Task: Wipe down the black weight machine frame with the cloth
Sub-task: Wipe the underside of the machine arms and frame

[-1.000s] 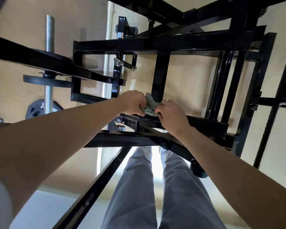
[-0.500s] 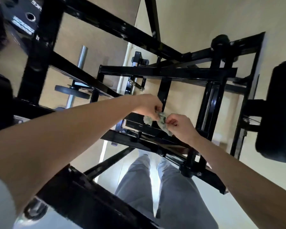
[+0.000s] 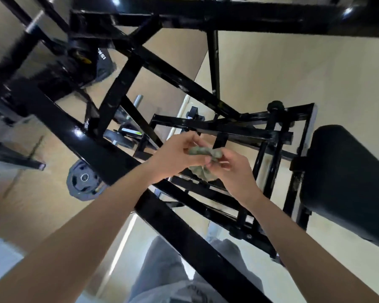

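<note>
A small grey-green cloth (image 3: 202, 157) is bunched between both hands in the middle of the view. My left hand (image 3: 175, 156) pinches its left end and my right hand (image 3: 232, 169) pinches its right end, with part of the cloth hanging below. The hands are held in the air, above the lower bars of the black weight machine frame (image 3: 109, 158). Glossy black bars of that frame cross the view above, to the left and below the hands.
A black padded seat (image 3: 346, 182) fills the right side. A round weight plate (image 3: 83, 182) lies on the tan floor at the left, with a chrome bar (image 3: 138, 99) farther back. My grey trouser legs (image 3: 162, 276) stand at the bottom.
The view has swung upward and more of the upper frame fills it. Both hands lifted the cloth off the lower bar and now stretch it between them.
</note>
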